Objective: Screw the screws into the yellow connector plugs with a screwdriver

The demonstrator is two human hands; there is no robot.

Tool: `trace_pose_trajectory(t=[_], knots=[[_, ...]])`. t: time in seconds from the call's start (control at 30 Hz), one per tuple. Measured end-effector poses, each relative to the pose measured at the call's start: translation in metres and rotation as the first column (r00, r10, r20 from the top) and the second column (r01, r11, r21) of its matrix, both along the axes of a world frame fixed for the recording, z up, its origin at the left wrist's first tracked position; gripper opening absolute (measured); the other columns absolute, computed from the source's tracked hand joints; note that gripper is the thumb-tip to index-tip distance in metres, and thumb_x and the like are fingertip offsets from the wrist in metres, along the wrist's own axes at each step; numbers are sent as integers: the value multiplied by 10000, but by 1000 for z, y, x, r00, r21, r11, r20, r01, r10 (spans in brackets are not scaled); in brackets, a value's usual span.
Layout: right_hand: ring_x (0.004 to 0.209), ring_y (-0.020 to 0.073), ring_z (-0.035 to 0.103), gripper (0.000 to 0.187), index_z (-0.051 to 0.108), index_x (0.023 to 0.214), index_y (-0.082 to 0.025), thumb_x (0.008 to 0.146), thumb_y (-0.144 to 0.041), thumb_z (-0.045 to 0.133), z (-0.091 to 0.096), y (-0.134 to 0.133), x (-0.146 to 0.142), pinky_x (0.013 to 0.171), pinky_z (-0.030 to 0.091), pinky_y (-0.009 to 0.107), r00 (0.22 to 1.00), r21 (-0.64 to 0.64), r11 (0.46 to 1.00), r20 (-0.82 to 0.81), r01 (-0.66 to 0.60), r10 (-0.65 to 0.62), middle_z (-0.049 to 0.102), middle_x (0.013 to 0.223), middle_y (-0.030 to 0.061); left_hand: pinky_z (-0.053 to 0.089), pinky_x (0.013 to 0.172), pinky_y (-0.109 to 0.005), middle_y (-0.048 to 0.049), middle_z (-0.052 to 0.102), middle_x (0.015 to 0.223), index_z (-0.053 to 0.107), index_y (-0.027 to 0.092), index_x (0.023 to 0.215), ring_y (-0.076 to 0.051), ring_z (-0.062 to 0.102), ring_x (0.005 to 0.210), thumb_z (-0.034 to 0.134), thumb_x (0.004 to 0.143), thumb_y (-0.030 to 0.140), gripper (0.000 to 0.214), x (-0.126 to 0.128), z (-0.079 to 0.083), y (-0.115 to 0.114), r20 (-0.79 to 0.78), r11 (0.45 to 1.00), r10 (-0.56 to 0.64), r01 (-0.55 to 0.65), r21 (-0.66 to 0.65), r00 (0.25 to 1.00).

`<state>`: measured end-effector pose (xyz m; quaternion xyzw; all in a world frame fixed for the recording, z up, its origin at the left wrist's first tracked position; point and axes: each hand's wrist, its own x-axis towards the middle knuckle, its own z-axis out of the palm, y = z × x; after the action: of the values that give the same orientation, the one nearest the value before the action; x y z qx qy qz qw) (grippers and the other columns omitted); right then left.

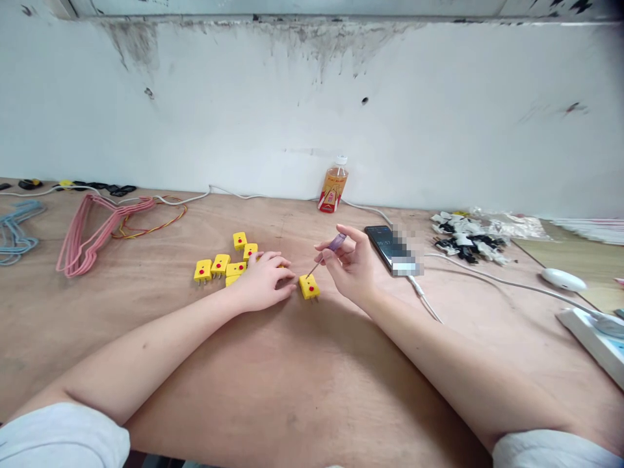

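Observation:
A small yellow connector plug [309,286] with a red dot lies on the wooden table [292,377]. My right hand [350,265] pinches a small screwdriver [327,252] with a purple handle, its tip down on that plug. My left hand [264,281] rests on the table just left of the plug, fingers curled with the tips beside it; whether they touch it is unclear. Several more yellow plugs [221,263] sit in a cluster behind and left of my left hand.
A phone [385,246] on a white charging cable lies right of my right hand. A drink bottle [334,185] stands by the wall. Pink hangers [92,231] and blue hangers [17,231] lie far left. Black and white parts [463,237], a white mouse [563,279] and a power strip [595,335] lie right.

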<state>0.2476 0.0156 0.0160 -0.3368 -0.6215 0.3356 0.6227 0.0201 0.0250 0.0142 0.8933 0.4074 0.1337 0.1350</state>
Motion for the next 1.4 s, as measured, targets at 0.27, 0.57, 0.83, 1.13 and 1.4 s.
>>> trace_pose_trajectory(t=[0.27,0.57,0.83,1.13,1.4], knots=[[773,183,755,464,532,1229,-284,858,-385,792,-1,-1,2,692,610,345,999,5,1000,48,-20,19,716,812,-25,283,1167,-659,-73,701,1359,796,279,1120,-359,485,1392,607,996,376,246,1,1,-1,-24,1000,1,0,18,1000],[823,196,769,442,574,1221,-280,847,-367,792,-2,-5,-1,711,616,346,993,43,999,114,-13,8,717,834,-10,266,1181,-651,-75,708,1339,792,273,1120,-359,487,1385,598,993,357,246,0,0,-2,-8,1000,-8,8,21,1000],[807,196,765,449,580,1216,-279,844,-410,794,-2,-4,-1,723,619,353,992,41,999,129,6,-11,736,830,0,276,1179,-642,-71,700,1351,788,278,1111,-353,482,1388,587,996,361,246,0,-2,-1,-18,999,-19,19,36,1000],[827,204,777,429,586,1240,-277,871,-392,772,-5,-3,2,743,625,372,984,46,999,179,4,-12,756,858,10,263,1188,-649,-75,693,1364,784,276,1120,-364,471,1409,585,994,357,249,0,0,-2,-12,1000,-14,14,12,1000],[834,199,776,430,596,1244,-285,865,-377,776,-5,-4,2,742,622,356,985,27,999,168,-31,26,755,847,-1,287,1167,-647,-77,691,1372,779,266,1105,-363,480,1401,578,1003,353,241,1,2,-3,-37,999,-22,23,27,999]])
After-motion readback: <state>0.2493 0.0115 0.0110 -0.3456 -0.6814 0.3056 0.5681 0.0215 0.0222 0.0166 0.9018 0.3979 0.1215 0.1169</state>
